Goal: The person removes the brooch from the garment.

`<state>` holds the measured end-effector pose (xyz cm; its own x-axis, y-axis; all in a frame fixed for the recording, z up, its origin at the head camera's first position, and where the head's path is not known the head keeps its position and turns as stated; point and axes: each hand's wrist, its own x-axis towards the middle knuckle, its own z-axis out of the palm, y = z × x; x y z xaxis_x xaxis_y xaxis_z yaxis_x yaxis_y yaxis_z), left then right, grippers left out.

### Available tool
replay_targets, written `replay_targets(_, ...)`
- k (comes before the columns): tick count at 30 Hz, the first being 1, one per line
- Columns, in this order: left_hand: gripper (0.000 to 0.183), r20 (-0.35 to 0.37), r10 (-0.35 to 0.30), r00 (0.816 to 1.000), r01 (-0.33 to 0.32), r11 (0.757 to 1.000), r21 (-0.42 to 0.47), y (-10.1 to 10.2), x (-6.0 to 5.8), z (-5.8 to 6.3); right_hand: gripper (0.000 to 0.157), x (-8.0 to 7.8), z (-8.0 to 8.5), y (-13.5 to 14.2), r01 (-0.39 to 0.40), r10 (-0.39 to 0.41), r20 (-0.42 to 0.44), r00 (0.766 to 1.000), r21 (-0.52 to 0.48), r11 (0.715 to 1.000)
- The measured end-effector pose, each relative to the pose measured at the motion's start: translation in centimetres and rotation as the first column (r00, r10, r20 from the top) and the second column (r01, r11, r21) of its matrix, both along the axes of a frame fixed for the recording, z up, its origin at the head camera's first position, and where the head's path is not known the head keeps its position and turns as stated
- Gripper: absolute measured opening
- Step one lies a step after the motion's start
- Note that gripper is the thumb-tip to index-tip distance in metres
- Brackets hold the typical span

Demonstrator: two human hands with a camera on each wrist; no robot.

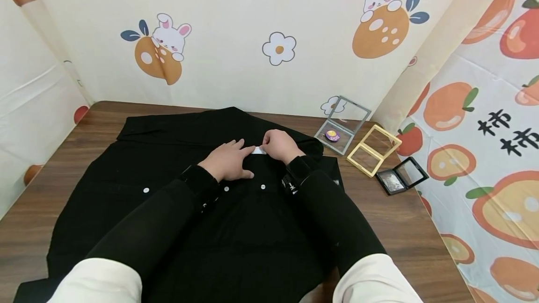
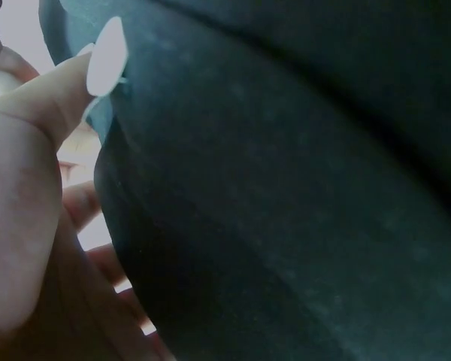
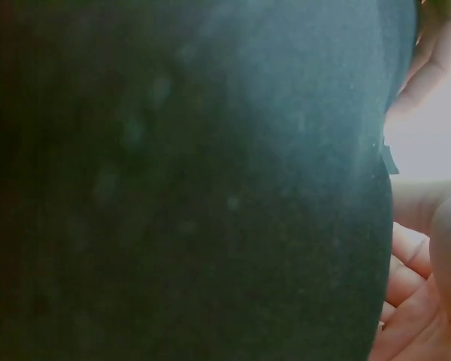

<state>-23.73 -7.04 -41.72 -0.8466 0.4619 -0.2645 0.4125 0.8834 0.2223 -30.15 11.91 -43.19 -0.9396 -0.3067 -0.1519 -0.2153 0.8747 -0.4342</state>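
A black shirt (image 1: pixel 236 228) with white buttons lies spread over the table. My left hand (image 1: pixel 227 159) rests on its upper middle with the fingers extended, index fingertip beside a small white patch (image 1: pixel 258 150). At the patch's other side my right hand (image 1: pixel 281 146) has curled fingers and pinches the shirt's cloth; its fingertips are partly hidden. In the left wrist view dark cloth covers most of the picture, with a white button (image 2: pixel 107 56) near the thumb (image 2: pixel 52 98). Dark cloth (image 3: pixel 210 188) also blocks much of the right wrist view.
On the right of the wooden table (image 1: pixel 404 228) stand a grey open frame case (image 1: pixel 347 141) holding a small purple item (image 1: pixel 332 135), a yellow frame case (image 1: pixel 383 156) and a black compact case (image 1: pixel 396 182). A patterned cloth wall (image 1: pixel 227 60) rises behind.
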Motion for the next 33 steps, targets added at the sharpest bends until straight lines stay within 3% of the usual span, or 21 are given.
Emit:
replay_targets(8,0.081,0.008,-0.004,1.0,0.004,1.0,-0.013,0.2,-0.2,-0.2,0.02,0.1,0.2,0.0,-0.023,0.023,0.012,1.0,0.014,1.0)
replay_targets(14,0.081,0.013,-0.007,1.0,0.007,1.0,-0.012,0.3,-0.2,-0.5,0.012,0.6,0.7,0.1,-0.067,0.068,-0.012,0.998,0.074,0.995)
replay_targets(24,0.08,0.036,0.007,0.999,-0.007,1.0,0.014,0.4,-0.1,-0.7,0.016,3.3,1.6,0.8,-0.109,0.124,-0.088,0.988,0.159,0.981)
replay_targets(33,0.081,0.048,0.004,0.999,-0.005,1.0,0.014,0.4,0.1,-0.6,0.035,6.4,1.9,0.3,-0.203,0.248,-0.093,0.964,0.34,0.918)
